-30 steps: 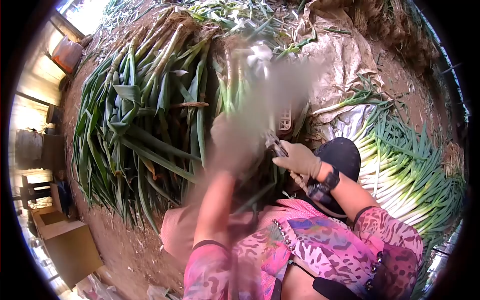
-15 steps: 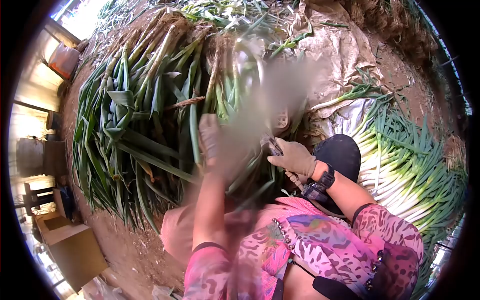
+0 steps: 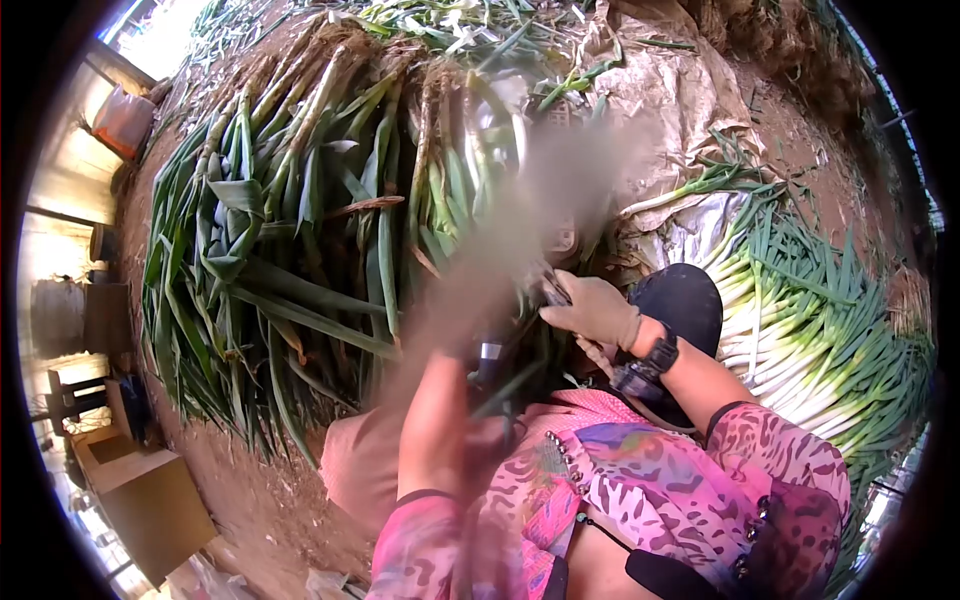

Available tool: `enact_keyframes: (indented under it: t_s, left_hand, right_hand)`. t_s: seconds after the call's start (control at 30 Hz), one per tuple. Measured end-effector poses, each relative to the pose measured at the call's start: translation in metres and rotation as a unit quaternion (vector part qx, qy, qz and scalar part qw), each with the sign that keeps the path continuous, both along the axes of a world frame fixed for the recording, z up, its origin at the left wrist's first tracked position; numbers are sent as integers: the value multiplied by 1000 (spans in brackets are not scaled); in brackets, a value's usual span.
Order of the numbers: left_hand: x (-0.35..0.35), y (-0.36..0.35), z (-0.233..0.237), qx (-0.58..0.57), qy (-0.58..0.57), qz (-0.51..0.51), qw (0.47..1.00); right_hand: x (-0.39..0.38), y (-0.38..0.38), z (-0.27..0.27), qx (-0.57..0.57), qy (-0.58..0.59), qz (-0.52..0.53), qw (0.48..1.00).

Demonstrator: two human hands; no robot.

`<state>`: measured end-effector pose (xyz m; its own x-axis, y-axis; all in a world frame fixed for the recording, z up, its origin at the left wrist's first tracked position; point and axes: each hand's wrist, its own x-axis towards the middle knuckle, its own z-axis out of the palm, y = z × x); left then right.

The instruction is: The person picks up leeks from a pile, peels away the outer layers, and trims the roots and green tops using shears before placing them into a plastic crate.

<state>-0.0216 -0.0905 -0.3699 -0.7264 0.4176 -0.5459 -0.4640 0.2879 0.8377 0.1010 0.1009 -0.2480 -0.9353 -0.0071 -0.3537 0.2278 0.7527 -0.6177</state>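
My right hand [image 3: 596, 310], in a beige work glove, is closed around a gun-shaped metal tool [image 3: 553, 287] with a brass fitting [image 3: 597, 353] below it. A grey smear on the lens covers the middle of the view. It hides my left hand; only the left forearm [image 3: 433, 415] shows plainly, reaching toward the long green onions [image 3: 470, 190] in front of me. A dark part with a silver band [image 3: 490, 351] shows between the hands. Unpeeled long onions [image 3: 290, 210], roots pointing away, lie in a large heap at the left.
Cleaned onions with white stalks [image 3: 800, 370] are stacked at the right, beside my dark-covered knee [image 3: 680, 305]. Crumpled brown sheeting [image 3: 670, 90] lies ahead, with leaf scraps [image 3: 450, 25] further back. An open cardboard box [image 3: 150, 500] stands at the lower left.
My left forearm has swung right, and the gloved left hand has gone from beside the heap to behind the smear. My right hand has shifted slightly rightward and down.
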Motion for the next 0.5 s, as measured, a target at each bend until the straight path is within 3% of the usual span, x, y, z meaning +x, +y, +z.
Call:
enact_keyframes:
  t_s: [0.07, 0.17, 0.37, 0.5]
  left_hand:
    - [9, -11, 29, 69, -48, 52, 995]
    - [8, -26, -36, 113, 78, -6, 991]
    - [29, -23, -50, 79, 132, -68, 986]
    - [55, -26, -6, 144, 66, -25, 987]
  right_hand:
    - [10, -2, 3, 3, -4, 24, 1000]
    - [11, -2, 11, -10, -14, 24, 1000]
    - [-58, 3, -34, 50, 30, 13, 998]
    - [-119, 24, -89, 48, 53, 27, 997]
